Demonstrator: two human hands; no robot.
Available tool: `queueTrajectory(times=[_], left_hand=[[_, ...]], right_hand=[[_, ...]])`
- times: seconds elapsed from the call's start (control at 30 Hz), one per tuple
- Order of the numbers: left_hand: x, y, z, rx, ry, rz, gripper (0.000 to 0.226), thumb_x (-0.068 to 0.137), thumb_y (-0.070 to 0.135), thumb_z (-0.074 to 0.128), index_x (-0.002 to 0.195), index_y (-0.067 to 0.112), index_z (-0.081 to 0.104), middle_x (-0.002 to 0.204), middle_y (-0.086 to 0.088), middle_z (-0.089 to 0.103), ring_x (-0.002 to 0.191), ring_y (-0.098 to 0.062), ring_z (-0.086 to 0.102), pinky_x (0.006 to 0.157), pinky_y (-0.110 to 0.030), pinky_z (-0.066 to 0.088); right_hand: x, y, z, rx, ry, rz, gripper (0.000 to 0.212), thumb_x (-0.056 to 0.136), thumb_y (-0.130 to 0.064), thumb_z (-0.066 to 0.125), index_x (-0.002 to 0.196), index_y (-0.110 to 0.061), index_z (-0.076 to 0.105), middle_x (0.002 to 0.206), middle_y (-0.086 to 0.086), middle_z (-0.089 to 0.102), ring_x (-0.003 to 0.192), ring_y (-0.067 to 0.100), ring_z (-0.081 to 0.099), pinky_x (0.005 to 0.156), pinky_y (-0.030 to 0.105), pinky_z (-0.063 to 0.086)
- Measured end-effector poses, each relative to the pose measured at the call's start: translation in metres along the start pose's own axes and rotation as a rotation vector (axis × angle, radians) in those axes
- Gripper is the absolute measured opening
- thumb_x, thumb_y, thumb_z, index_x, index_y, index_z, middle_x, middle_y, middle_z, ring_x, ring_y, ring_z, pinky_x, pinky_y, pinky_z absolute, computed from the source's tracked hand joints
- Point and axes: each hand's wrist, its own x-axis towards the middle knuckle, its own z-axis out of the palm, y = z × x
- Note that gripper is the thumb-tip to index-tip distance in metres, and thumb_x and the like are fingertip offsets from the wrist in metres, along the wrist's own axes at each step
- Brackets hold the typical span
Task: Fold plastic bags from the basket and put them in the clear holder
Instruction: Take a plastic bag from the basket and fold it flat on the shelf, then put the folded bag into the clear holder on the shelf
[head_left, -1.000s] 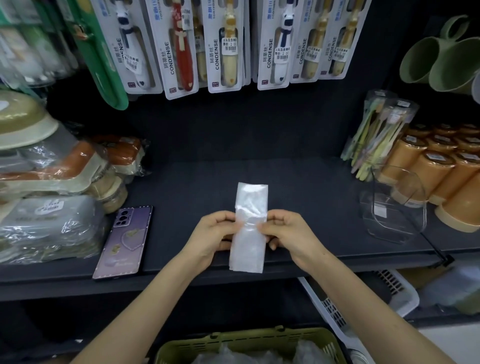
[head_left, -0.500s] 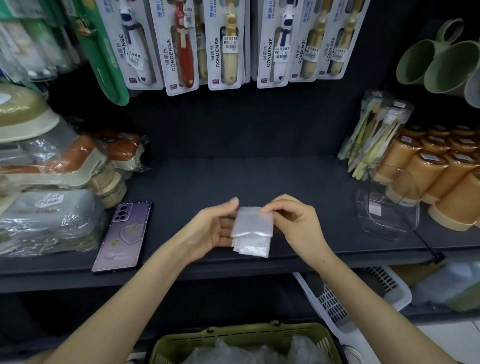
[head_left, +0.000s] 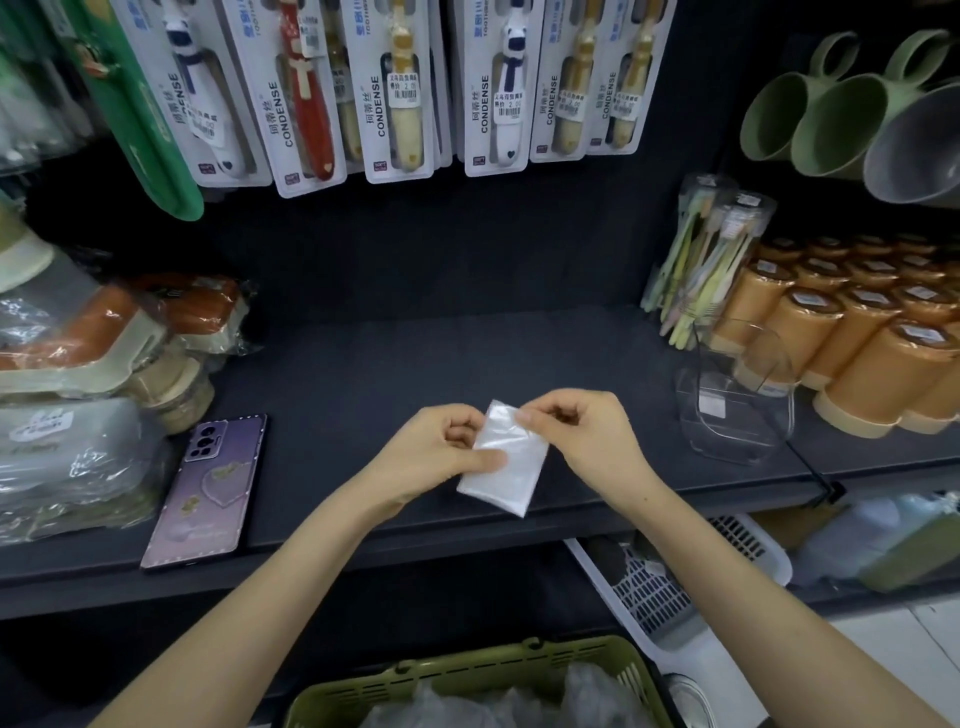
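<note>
Head view:
Left hand: over the dark shelf, thumb pressed on the left edge of the folded plastic bag, fingers curled behind it, pinching it.
Right hand: fingertips pinching the bag's upper right edge, other fingers curled in.
Folded plastic bag: small translucent white rectangle, tilted, lower corner pointing toward the shelf's front edge; held between both hands just above the shelf, contact with the surface not clear.
Shelf: dark, flat, bare in the middle.
Clear holder: transparent, standing on the shelf right of the hands, apart from them; contents hard to tell.
Basket: olive green, bottom of frame below the shelf, crumpled clear plastic bags inside.
Phone: purple case, camera side up, lying flat left of the hands near the shelf's front edge.
Orange canisters: lying in rows, far right, behind the holder.
Packaged toothbrushes: hanging on the back panel above.
Green mugs: hanging upper right.
White slotted basket: lower shelf, right side.
</note>
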Motion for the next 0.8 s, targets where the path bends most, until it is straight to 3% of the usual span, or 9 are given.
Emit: queueTrajectory(times=[0.17, 0.33, 0.4, 0.47, 0.6, 0.7, 0.8], left_hand=[[-0.003, -0.006, 0.016, 0.098, 0.064, -0.008, 0.02, 0.075, 0.019, 0.082, 0.091, 0.014, 0.072, 0.086, 0.0, 0.074, 0.082, -0.017, 0.07, 0.079, -0.031, 0.054], [0.005, -0.002, 0.019, 0.204, 0.088, 0.039, 0.016, 0.076, 0.02, 0.081, 0.085, 0.01, 0.072, 0.082, -0.007, 0.073, 0.079, -0.026, 0.067, 0.074, -0.037, 0.053], [0.011, 0.0, 0.023, 0.254, 0.063, 0.062, 0.017, 0.076, 0.021, 0.081, 0.084, 0.01, 0.072, 0.083, -0.008, 0.072, 0.079, -0.025, 0.066, 0.072, -0.036, 0.052], [0.019, 0.003, 0.029, 0.296, 0.029, 0.087, 0.016, 0.076, 0.023, 0.081, 0.084, 0.013, 0.072, 0.082, -0.002, 0.072, 0.078, -0.019, 0.066, 0.071, -0.032, 0.052], [0.042, 0.009, 0.046, 0.271, -0.006, 0.145, 0.013, 0.078, 0.025, 0.078, 0.088, 0.018, 0.072, 0.085, 0.008, 0.071, 0.079, -0.005, 0.065, 0.072, -0.015, 0.05], [0.072, 0.016, 0.065, 0.288, 0.03, 0.174, 0.014, 0.086, 0.028, 0.071, 0.095, 0.017, 0.071, 0.092, 0.008, 0.07, 0.085, -0.002, 0.063, 0.072, -0.005, 0.045], [0.114, 0.028, 0.094, 0.354, 0.034, 0.195, 0.026, 0.091, 0.031, 0.064, 0.109, 0.013, 0.067, 0.108, 0.002, 0.068, 0.097, -0.01, 0.061, 0.073, -0.006, 0.042]], right_hand=[[0.003, -0.001, -0.002, -0.005, 0.105, -0.013, 0.016, 0.088, -0.012, 0.067, 0.077, -0.024, 0.071, 0.077, -0.012, 0.071, 0.074, 0.0, 0.064, 0.069, 0.013, 0.048], [-0.005, 0.003, -0.026, 0.072, -0.043, 0.076, 0.009, 0.088, -0.022, 0.067, 0.097, -0.024, 0.068, 0.088, -0.008, 0.071, 0.085, 0.001, 0.066, 0.078, 0.016, 0.051], [-0.01, 0.007, -0.036, -0.016, -0.04, 0.063, 0.004, 0.086, -0.018, 0.071, 0.088, -0.021, 0.07, 0.082, -0.006, 0.071, 0.078, 0.003, 0.065, 0.073, 0.016, 0.05], [-0.015, 0.01, -0.044, -0.084, 0.04, 0.054, 0.01, 0.086, -0.015, 0.071, 0.077, -0.021, 0.07, 0.074, -0.007, 0.07, 0.068, 0.0, 0.062, 0.066, 0.013, 0.046], [-0.024, 0.015, -0.078, -0.178, 0.222, 0.078, 0.018, 0.087, -0.016, 0.07, 0.071, -0.023, 0.068, 0.068, -0.011, 0.065, 0.062, -0.005, 0.056, 0.06, 0.009, 0.041], [-0.033, 0.027, -0.121, -0.351, 0.289, 0.12, 0.023, 0.086, -0.019, 0.07, 0.065, -0.024, 0.063, 0.062, -0.01, 0.06, 0.059, 0.001, 0.054, 0.057, 0.019, 0.038], [-0.043, 0.042, -0.151, -0.522, 0.363, 0.199, 0.02, 0.085, -0.021, 0.072, 0.068, -0.019, 0.063, 0.065, -0.003, 0.062, 0.068, 0.018, 0.058, 0.061, 0.029, 0.037]])
